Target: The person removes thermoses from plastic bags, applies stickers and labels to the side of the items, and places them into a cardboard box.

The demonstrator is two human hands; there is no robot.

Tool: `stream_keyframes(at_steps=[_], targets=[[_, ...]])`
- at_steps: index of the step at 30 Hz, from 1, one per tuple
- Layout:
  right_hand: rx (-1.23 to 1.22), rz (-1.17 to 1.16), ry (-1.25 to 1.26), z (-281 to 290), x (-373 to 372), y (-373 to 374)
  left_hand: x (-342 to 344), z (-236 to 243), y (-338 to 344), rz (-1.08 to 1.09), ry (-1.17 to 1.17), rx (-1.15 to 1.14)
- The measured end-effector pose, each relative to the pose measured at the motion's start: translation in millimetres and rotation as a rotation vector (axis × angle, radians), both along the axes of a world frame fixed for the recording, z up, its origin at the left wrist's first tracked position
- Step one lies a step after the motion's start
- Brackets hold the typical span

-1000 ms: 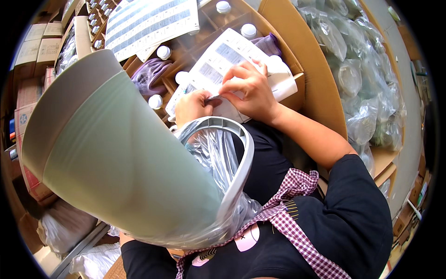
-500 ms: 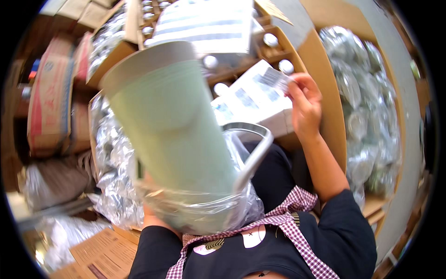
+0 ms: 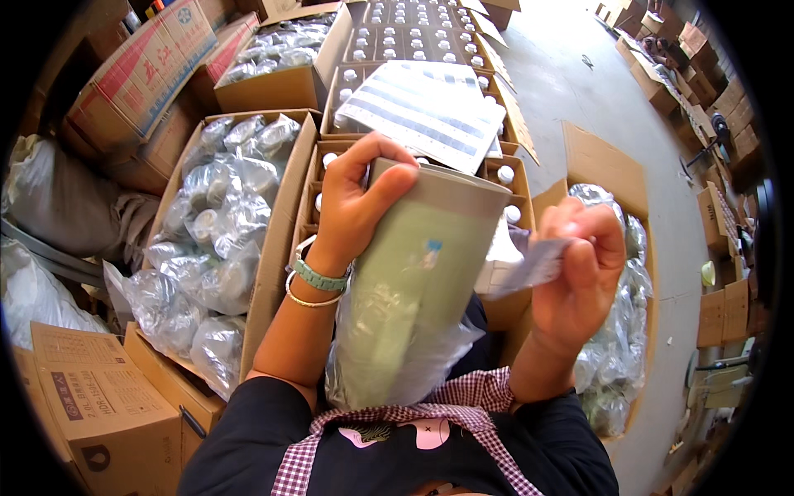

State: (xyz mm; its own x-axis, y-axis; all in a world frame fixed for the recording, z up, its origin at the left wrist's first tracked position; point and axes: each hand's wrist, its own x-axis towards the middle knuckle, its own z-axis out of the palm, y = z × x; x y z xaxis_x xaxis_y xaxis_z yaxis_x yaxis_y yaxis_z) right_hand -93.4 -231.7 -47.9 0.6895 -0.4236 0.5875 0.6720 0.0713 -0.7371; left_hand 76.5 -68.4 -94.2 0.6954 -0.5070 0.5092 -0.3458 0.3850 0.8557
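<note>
A pale green pitcher [image 3: 426, 264] with a grey rim stands slightly tilted before my chest. Its lower part is inside a clear plastic bag [image 3: 372, 360]. My left hand [image 3: 360, 194] grips the rim, with the thumb outside; some fingertips are hidden behind it. A small blue mark shows on the pitcher's side. To the right, my right hand [image 3: 579, 277] pinches a small, blurred label [image 3: 533, 266], held just apart from the pitcher. The pitcher's handle is out of sight. Behind it, a white stack [image 3: 500, 256] is partly covered.
Striped white sheets [image 3: 422, 112] lie over a divided carton of white-capped bottles [image 3: 418, 37]. Left is a carton of plastic-wrapped clear items [image 3: 223, 207]; another similar carton [image 3: 616, 331] stands right. Closed cardboard boxes [image 3: 107, 405] sit at lower left. Grey floor [image 3: 571, 91] extends beyond.
The pitcher has turned, hiding its handle, and tilts less to the left. My left hand has come up onto the rim. My right hand has brought the label away from the white stack.
</note>
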Motion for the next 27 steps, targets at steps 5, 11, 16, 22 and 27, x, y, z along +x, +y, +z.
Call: stream_keyframes(at_steps=[5, 11, 16, 22, 27], targets=[[-0.163, -0.125, 0.356, 4.2, 3.3, 29.8, -22.6, 6.8, 7.6, 0.241, -0.105, 0.051], [-0.034, -0.036, 0.356, -28.8, -4.2, 52.1, -31.0, 2.4, 25.4, 0.263, -0.171, 0.008], [-0.1, -0.103, 0.362, -33.1, -2.2, 58.7, -29.8, 1.2, 29.6, 0.248, -0.207, -0.005], [-0.21, -0.215, 0.354, -39.7, 2.5, 57.1, -24.0, -5.1, 27.0, 0.229, -0.199, 0.003], [-0.239, -0.251, 0.32, -43.5, 6.7, 54.2, -24.0, -3.8, 29.9, 0.135, -0.245, 0.047]])
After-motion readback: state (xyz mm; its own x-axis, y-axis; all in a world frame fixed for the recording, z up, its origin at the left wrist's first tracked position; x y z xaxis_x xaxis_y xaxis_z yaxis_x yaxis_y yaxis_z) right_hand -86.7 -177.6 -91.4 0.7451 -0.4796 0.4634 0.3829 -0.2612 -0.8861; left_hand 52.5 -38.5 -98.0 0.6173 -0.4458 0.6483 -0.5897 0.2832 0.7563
